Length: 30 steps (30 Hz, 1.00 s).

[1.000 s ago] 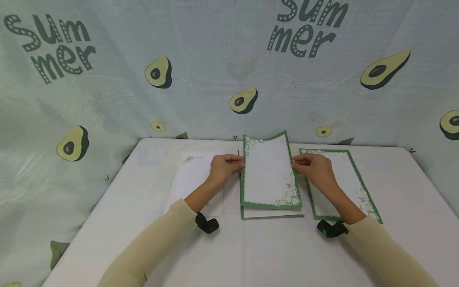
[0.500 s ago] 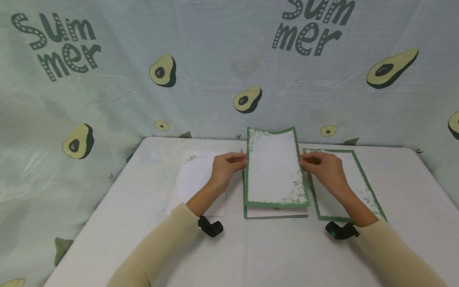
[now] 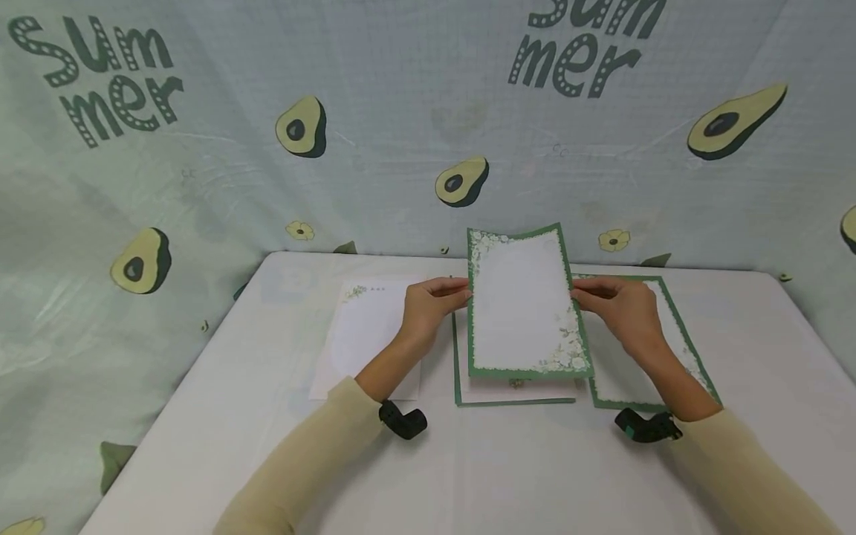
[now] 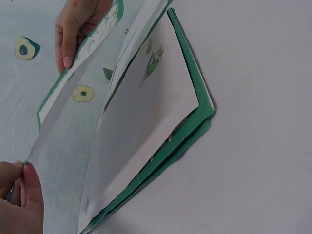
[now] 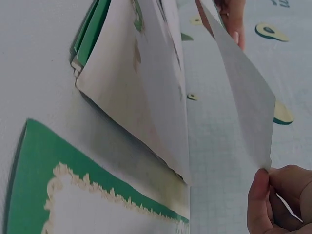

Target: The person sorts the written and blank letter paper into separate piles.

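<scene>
A green-bordered sheet of paper (image 3: 518, 305) with white flowers in its corners is held up off the table, tilted toward me. My left hand (image 3: 431, 308) pinches its left edge between thumb and fingers. On the opposite edge, my right hand (image 3: 622, 308) pinches it the same way. Beneath it lies a stack of sheets (image 3: 521, 392), white on top with a green border showing below; the left wrist view shows the stack's layered green edges (image 4: 195, 117). The lifted sheet's plain back (image 5: 248, 97) faces the right wrist camera, apart from the stack.
To the left lies a pale sheet (image 3: 364, 327) with a small floral print, partly behind my left forearm. Another green-bordered sheet (image 3: 675, 327) lies at the right under my right forearm. Behind the white table (image 3: 521, 475) hangs an avocado-print cloth (image 3: 374, 111).
Both hands have raised the green-bordered sheet and shifted it slightly right, so more of the stack below shows. Both still pinch its sides.
</scene>
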### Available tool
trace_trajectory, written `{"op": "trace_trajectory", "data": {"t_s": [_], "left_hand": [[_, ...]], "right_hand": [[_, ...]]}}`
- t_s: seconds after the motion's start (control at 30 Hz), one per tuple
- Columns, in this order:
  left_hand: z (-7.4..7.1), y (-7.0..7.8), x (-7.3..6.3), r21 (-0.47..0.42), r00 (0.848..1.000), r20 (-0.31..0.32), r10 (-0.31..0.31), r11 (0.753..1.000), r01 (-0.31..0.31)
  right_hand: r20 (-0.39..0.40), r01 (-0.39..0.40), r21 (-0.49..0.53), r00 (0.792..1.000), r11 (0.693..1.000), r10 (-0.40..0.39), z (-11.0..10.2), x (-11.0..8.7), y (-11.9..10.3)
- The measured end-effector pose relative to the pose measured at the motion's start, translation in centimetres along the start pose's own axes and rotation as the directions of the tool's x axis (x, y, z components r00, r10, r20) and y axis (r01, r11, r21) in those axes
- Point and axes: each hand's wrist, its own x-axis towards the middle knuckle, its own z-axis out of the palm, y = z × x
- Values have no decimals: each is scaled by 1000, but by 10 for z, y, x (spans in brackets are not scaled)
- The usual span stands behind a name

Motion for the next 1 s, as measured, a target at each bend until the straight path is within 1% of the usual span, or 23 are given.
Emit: {"op": "trace_trajectory", "data": {"t_s": [0.13,0.27,0.4,0.5,0.67,0.77,1.0], "left_hand": [[6,0,-1,-8,1000,-10,5,1000,-5],[12,0,-2,-11,999,-17,27,1000,-27],[20,3,-2,4,998,-25,52,999,-52],[27,5,-2,11,998,-30,61,998,-61],[42,4,0,-32,996,-10,84,996,-84],[49,4,2,-62,995,-4,104,993,-104],[66,8,2,-112,993,-5,118,987,-118]], "right_hand": [[-6,-12,7,1000,1000,12,-7,-1,1],[-8,-48,15,999,999,49,-15,-2,1],[-13,-90,-10,996,996,90,-26,-2,1],[-18,-100,-26,995,995,100,-33,-3,1],[-55,-103,-20,993,994,102,-45,-8,3],[-69,-91,8,993,996,92,-51,-10,4],[-74,-94,51,992,994,98,-60,-15,10]]}}
